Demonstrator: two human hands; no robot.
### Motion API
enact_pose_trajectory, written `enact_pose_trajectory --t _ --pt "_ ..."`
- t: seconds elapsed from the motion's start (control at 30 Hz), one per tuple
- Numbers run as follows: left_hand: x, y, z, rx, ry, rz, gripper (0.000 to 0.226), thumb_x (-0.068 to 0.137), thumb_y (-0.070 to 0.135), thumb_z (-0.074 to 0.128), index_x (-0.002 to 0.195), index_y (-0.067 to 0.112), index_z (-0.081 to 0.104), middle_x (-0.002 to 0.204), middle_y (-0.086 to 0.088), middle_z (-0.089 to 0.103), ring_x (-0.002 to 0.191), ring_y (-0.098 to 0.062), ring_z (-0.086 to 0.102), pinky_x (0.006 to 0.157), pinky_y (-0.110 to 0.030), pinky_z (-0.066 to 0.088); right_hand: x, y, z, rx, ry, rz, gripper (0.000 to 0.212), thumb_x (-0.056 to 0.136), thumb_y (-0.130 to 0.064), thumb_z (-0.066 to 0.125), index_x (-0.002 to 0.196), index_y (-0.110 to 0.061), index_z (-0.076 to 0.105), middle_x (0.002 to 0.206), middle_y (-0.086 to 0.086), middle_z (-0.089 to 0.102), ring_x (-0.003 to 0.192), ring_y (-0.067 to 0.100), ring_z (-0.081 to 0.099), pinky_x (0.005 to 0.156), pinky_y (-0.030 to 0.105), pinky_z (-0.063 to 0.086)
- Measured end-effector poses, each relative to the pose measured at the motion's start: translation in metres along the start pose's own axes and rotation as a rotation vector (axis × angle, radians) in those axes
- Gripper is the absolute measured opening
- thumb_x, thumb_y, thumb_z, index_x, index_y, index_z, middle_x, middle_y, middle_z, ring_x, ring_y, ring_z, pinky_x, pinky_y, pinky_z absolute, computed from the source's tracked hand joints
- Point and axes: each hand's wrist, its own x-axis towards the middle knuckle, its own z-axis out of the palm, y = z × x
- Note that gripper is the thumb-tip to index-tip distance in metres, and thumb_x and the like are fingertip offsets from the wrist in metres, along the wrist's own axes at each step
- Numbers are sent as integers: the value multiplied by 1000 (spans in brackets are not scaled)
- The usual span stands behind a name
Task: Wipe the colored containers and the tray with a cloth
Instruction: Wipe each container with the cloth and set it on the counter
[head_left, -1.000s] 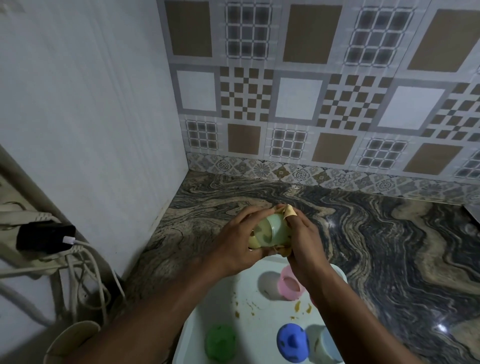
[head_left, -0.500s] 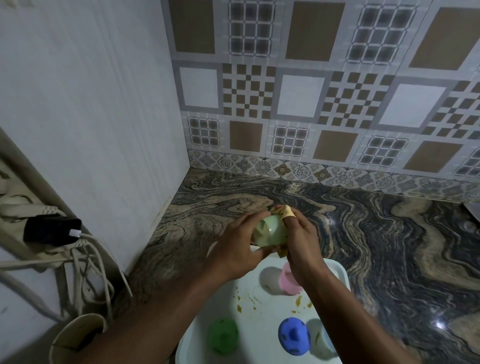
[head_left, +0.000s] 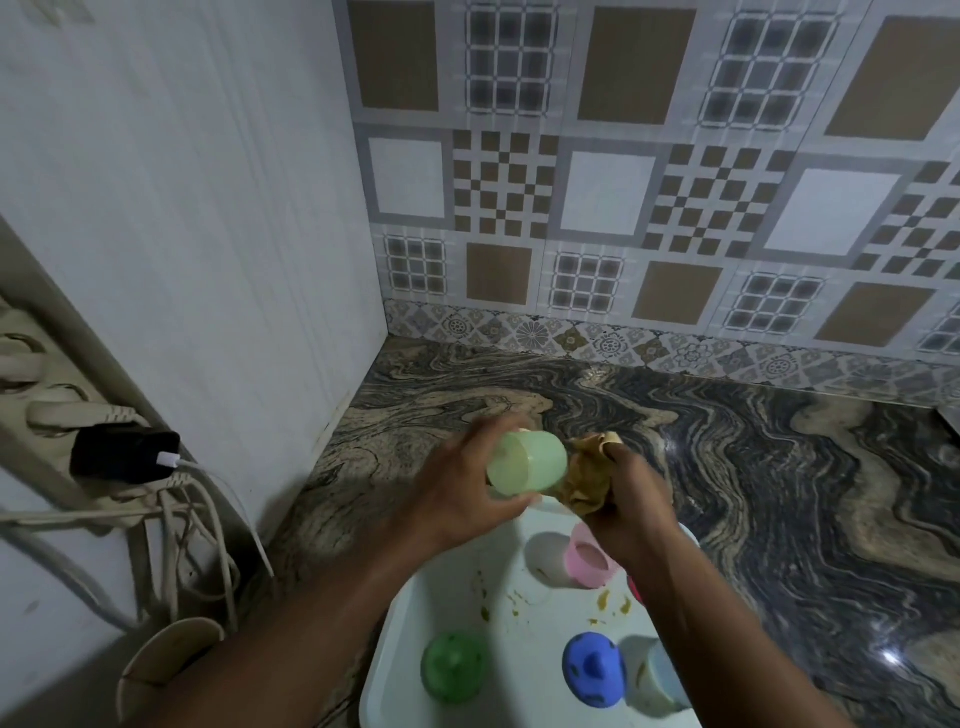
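Since a second ago my hands have drawn apart: the cloth (head_left: 587, 478) has come off the cup (head_left: 527, 462), and the cup now lies on its side.

Nearest me, below both forearms, sits the white tray (head_left: 379, 675). A green container (head_left: 454, 665) stands under my left forearm, and a blue container (head_left: 592, 667) with a pale blue cup (head_left: 665, 680) just beside it stands under my right forearm. Brownish smears (head_left: 613, 603) dot the tray between these and the pink cup (head_left: 589, 558), which stands just below my right wrist.

Above the tray's far edge, my left hand (head_left: 462, 499) grips the pale green cup, fingers over it and thumb beneath; the hand is blurred. My right hand (head_left: 631, 499) clutches the bunched, stained cloth, which touches the cup's right end.

Left of my left arm are a paper cup (head_left: 166, 660) and a black plug (head_left: 124, 454) with trailing cables. Beyond my hands the swirled counter (head_left: 779, 467) runs to the tiled wall (head_left: 623, 208).
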Motion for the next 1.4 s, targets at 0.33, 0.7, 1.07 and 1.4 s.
enact_pose_trajectory --t 0.33,0.7,1.07,1.4 --pt "19 -71 2 136 -100 -433 78 76 33 82 145 31 47 136 -2 44 123 -24 52 96 -33 47 19 -18 -11 38 -21 -13 29 100 -26 41 97 -8 64 78 12 64 62 25 68 69 40 57" --pt "42 -99 43 234 -277 -464 83 78 30 80 148 24 35 148 -5 42 130 -29 47 97 -42 47 29 -18 -16 -63 8 35 25 102 -26 45 105 -10 64 104 17 70 90 33 67 93 50 51" --pt "19 -83 28 236 -212 -408 58 80 41 76 129 25 48 131 1 46 113 -25 55 88 -43 51 24 -9 -18 143 -169 144 52 100 -44 34 116 -6 67 111 22 68 93 43 66 82 51 52" --pt "-68 -22 -10 190 -690 -420 25 71 48 75 84 31 62 79 16 63 73 -5 59 70 -30 55 -30 30 -9 -353 -276 139 16 100 -13 49 113 -14 59 107 22 71 92 40 74 77 53 58"
